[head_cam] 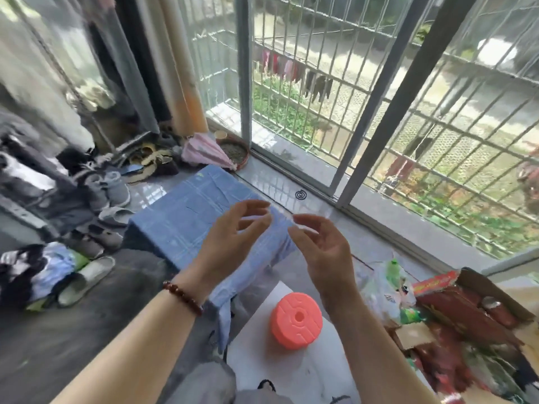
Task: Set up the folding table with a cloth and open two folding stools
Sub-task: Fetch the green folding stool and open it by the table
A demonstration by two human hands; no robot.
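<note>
A light blue checked cloth (186,211) covers the small folding table by the window, and one corner hangs down at the near side. Both of my hands hover above the cloth's near right corner. My left hand (233,237), with a bead bracelet on the wrist, has its fingers apart and holds nothing. My right hand (323,252) is likewise open, fingers curled loosely, close to the left one. A collapsed coral-pink round folding stool (296,323) lies on the white floor just below my hands. I see no second stool.
Shoes and slippers (99,220) crowd the floor to the left beside piled clothes. A pink folded umbrella (204,151) and a round dish sit by the window sill. Plastic bags and a red cardboard box (466,310) fill the right. A barred window runs along the far side.
</note>
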